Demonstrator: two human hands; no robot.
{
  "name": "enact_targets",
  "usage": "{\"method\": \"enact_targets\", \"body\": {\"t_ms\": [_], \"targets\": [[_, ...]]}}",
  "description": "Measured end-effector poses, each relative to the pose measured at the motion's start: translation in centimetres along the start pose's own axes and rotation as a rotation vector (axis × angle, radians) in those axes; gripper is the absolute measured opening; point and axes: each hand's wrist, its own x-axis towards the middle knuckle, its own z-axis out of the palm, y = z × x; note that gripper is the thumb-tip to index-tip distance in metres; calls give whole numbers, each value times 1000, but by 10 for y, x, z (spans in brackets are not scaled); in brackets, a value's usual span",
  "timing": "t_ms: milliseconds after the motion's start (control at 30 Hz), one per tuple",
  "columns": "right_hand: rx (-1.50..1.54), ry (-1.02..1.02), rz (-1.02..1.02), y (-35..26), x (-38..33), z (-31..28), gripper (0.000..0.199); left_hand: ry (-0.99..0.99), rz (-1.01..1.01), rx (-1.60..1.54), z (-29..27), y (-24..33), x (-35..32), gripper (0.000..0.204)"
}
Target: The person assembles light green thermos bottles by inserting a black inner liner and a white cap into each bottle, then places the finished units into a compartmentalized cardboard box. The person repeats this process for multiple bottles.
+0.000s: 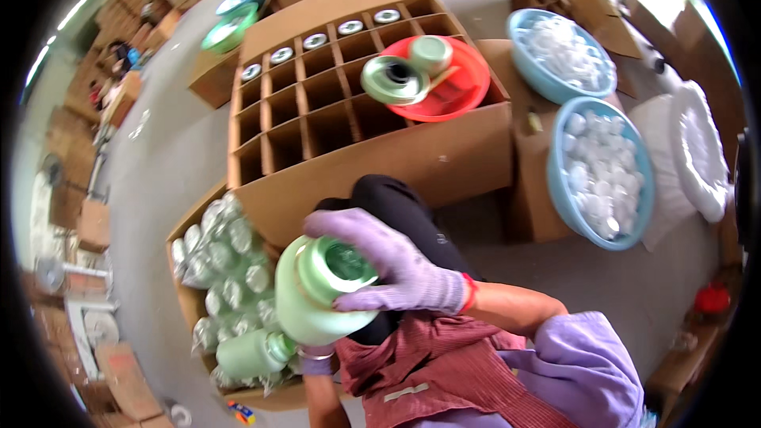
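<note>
A large pale-green jar [305, 295], its wide mouth uncovered and tilted toward my right, is held over my lap. My right hand [400, 265], in a purple knit glove, spans the jar's neck with thumb and fingers on either side. Under the jar is my left hand [317, 363], gloved too; it supports the base, and its fingers are hidden behind the jar. Another green jar [247, 355] lies on its side just left of my left hand, on top of plastic-wrapped green jars [230, 257] in an open carton [189, 301].
Ahead stands a large divided carton [372, 154] with several round tops along its far row. On its right corner rests a red basin [473, 71] holding green lids [388, 83]. Blue basins of clear plastic pieces [555, 47] and white caps [602, 170] stand to the right.
</note>
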Motion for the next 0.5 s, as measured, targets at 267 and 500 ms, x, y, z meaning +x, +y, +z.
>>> {"method": "enact_targets", "body": {"t_ms": [267, 500], "targets": [[166, 36, 37, -8, 9, 17, 101, 30, 41, -58, -10, 7, 12, 56], [-208, 43, -125, 21, -36, -7, 83, 84, 213, 505, -22, 88, 21, 45]]}}
